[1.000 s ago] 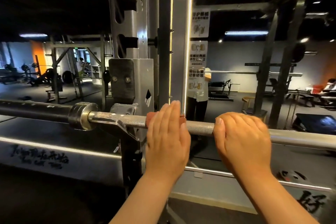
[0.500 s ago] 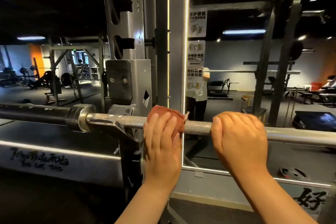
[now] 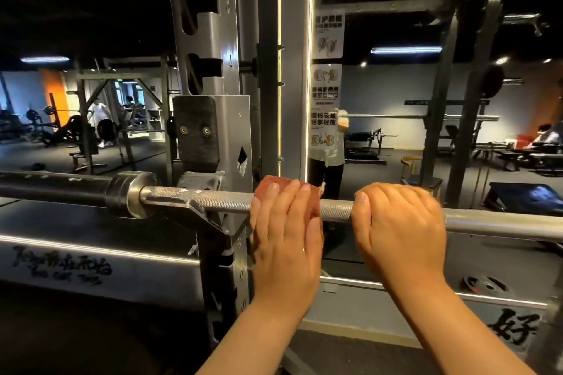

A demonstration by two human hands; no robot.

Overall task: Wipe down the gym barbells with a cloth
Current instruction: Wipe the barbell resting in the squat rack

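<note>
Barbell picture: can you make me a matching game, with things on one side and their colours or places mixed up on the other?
Things:
1 cloth
2 left hand
3 right hand
4 barbell

Colours or places:
A sits on the rack hook
B reddish-brown
C grips bare metal
D lies over the cloth

Pairs: 1-B, 2-D, 3-C, 4-A.

The left hand is pressing the red cloth onto the barbell, fingers flat. Just right, the right hand is curling over the barbell.
</note>
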